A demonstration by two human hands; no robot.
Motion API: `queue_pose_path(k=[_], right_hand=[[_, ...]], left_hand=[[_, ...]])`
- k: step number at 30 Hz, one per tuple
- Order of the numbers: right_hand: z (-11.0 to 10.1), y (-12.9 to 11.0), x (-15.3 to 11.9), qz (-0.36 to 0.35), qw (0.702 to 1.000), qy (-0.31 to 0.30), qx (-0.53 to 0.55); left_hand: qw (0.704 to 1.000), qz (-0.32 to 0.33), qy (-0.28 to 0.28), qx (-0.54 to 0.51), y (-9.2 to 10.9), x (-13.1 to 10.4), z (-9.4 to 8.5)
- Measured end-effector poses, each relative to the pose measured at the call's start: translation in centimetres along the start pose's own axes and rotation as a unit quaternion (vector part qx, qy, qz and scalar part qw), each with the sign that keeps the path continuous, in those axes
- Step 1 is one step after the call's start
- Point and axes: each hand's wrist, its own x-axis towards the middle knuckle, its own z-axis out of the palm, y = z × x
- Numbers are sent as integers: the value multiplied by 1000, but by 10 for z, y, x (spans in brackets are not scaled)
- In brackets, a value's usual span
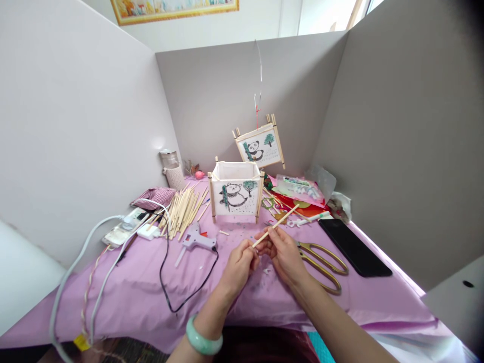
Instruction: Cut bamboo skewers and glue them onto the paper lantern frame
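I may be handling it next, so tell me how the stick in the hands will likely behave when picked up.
The stick is probably stiff: its far end juts out straight past the right hand. It should be light, being thin and held in the fingers. That thinness also suggests it could snap if bent hard.

1. Wooden stick (280, 222), pale straw; between left hand (241, 262) and right hand (284, 250).
2. Bangle (204, 339), mottled pale green; behind left hand.
3. Scissors (325, 265), old-gold handles; beside right hand.
4. Smartphone (353, 247), black; right of right hand.
5. Glue gun (200, 239), pale lilac-grey; left of and beyond left hand.
6. Lantern (236, 199), white panel, black panda drawing, green accents; beyond both hands.
7. Pouch (155, 197), maroon-and-white check; far left of left hand.
8. Tablecloth (132, 292), lilac; under both hands.
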Motion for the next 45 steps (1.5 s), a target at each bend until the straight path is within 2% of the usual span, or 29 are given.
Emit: queue_pose_path(k=[9,17,22,26,30,39,45], right_hand=[[-1,-1,-1,-13,1000,4,-26],[-4,1,-1,-2,1000,11,-27],[-4,2,1,15,1000,17,-21],[-4,1,1,13,999,24,-16],[-3,0,1,1,999,33,-20],[-1,0,-3,-33,996,41,-68],[0,-1,-9,-121,975,41,-179]], left_hand=[[996,39,30,80,-3,3,1],[986,52,26,159,-5,4,-2],[987,52,20,148,-4,3,-1],[995,23,6,93,2,0,2],[998,14,-5,62,4,-1,3],[994,21,27,105,2,0,2],[988,38,36,144,1,1,2]])
